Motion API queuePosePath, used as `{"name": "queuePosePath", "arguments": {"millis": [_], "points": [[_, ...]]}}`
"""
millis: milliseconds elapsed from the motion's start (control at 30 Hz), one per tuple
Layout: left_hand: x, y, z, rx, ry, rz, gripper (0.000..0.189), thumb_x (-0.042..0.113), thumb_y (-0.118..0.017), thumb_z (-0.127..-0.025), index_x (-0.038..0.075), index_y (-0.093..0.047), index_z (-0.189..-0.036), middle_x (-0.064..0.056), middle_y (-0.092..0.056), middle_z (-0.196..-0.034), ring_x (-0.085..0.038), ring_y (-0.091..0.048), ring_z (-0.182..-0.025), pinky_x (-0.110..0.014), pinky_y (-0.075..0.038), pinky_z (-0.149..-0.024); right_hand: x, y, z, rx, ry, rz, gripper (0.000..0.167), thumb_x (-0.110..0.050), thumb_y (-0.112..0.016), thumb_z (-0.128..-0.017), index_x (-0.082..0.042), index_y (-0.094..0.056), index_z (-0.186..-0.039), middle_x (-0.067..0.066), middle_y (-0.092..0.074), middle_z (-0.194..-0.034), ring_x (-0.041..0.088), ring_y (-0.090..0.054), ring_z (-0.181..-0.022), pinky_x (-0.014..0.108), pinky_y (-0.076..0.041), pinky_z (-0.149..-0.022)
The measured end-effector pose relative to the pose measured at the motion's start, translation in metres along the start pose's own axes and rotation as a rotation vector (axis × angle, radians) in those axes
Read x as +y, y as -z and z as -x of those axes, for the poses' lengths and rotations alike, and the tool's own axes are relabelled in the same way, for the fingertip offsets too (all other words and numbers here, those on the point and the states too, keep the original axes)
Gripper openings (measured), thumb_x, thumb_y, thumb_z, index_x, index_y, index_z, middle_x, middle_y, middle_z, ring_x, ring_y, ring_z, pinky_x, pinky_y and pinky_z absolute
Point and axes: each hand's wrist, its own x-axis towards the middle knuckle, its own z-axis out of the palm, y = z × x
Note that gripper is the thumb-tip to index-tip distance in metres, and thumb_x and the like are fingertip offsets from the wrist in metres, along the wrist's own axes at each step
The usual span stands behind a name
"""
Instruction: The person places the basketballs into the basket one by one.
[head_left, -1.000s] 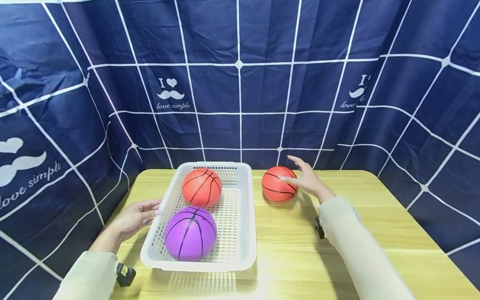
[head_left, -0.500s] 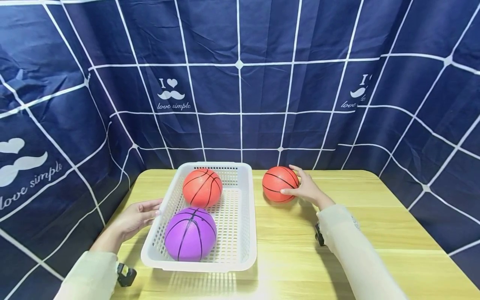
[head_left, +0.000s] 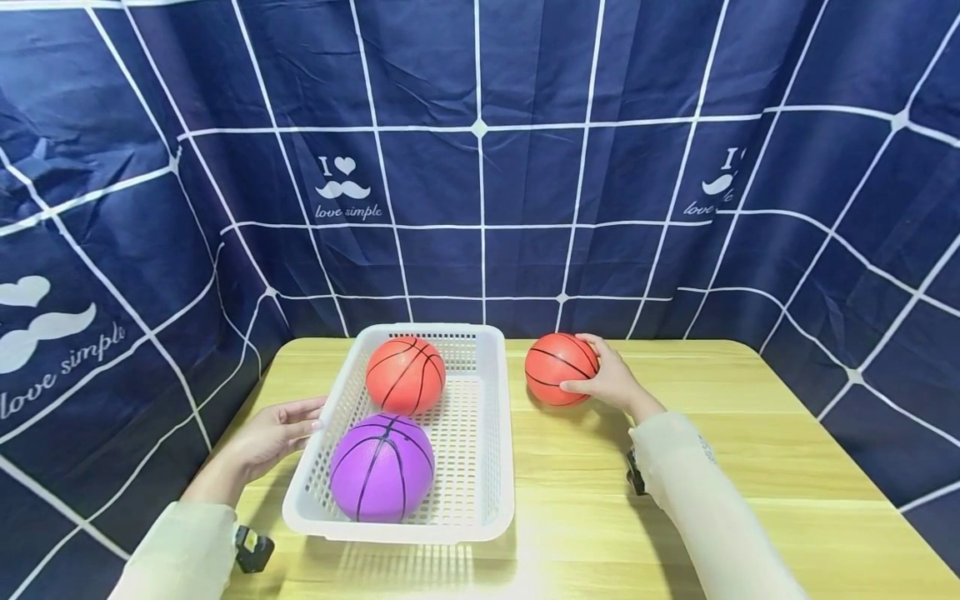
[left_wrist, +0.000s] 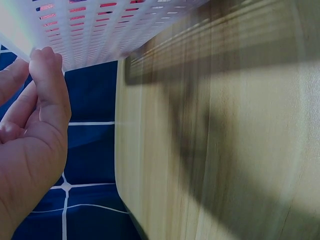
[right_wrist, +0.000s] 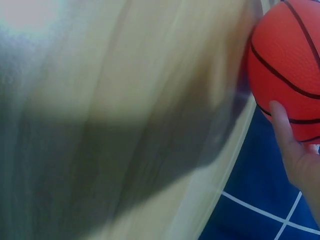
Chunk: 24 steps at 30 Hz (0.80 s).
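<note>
My right hand (head_left: pixel 611 379) grips a small red toy basketball (head_left: pixel 555 367) from its right side, at the back of the table. Its thumb lies across the front of the ball and the fingers reach around the far side, partly hidden. In the right wrist view the thumb presses on the red ball (right_wrist: pixel 287 60). My left hand (head_left: pixel 273 433) touches the left rim of a white plastic basket (head_left: pixel 497 433) with nearly straight fingertips. The left wrist view shows those fingers (left_wrist: pixel 50 85) at the basket's perforated wall (left_wrist: pixel 95 30). Inside the basket sit another red basketball (head_left: pixel 405 379) and a purple one (head_left: pixel 382 471).
Everything stands on a light wooden table (head_left: pixel 600 500) with rounded back corners. A dark blue curtain (head_left: pixel 525 183) with white grid lines encloses the back and both sides. Bare wood separates the basket from the ball on the right.
My right hand has come down from above the red ball on the right and closed around its side. The left hand, the basket and the balls in it have stayed in place.
</note>
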Motion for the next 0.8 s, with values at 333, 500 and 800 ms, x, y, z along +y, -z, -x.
{"name": "queuePosePath", "arguments": {"millis": [333, 500, 800], "points": [[-0.001, 0.001, -0.001, 0.002, 0.003, 0.0, 0.057, 0.002, -0.053, -0.096, -0.02, -0.024, -0.139, -0.031, -0.044, -0.136, -0.008, -0.059, -0.104, -0.027, -0.05, -0.089, -0.001, 0.0, -0.002, 0.064, 0.042, -0.011, 0.089, -0.012, -0.086, -0.068, -0.01, -0.036, -0.141, 0.022, -0.047, -0.126, 0.04, -0.05, -0.11, 0.053, -0.046, -0.089], [-0.002, 0.001, -0.002, -0.002, 0.004, 0.005, 0.057, 0.001, -0.053, -0.096, -0.02, -0.023, -0.139, -0.03, -0.045, -0.136, -0.007, -0.059, -0.104, -0.027, -0.05, -0.088, -0.011, 0.002, -0.004, 0.095, 0.074, -0.059, 0.09, -0.009, -0.086, -0.069, -0.013, -0.035, -0.143, 0.021, -0.045, -0.125, 0.04, -0.051, -0.108, 0.052, -0.047, -0.087], [0.0, 0.001, -0.001, 0.006, 0.002, 0.003, 0.057, 0.002, -0.053, -0.095, -0.02, -0.023, -0.139, -0.022, -0.053, -0.13, -0.007, -0.059, -0.102, -0.027, -0.05, -0.087, -0.073, 0.004, 0.004, 0.077, 0.161, -0.095, 0.087, -0.004, -0.083, -0.069, -0.008, -0.037, -0.143, 0.025, -0.046, -0.128, 0.042, -0.049, -0.106, 0.054, -0.044, -0.088]]}}
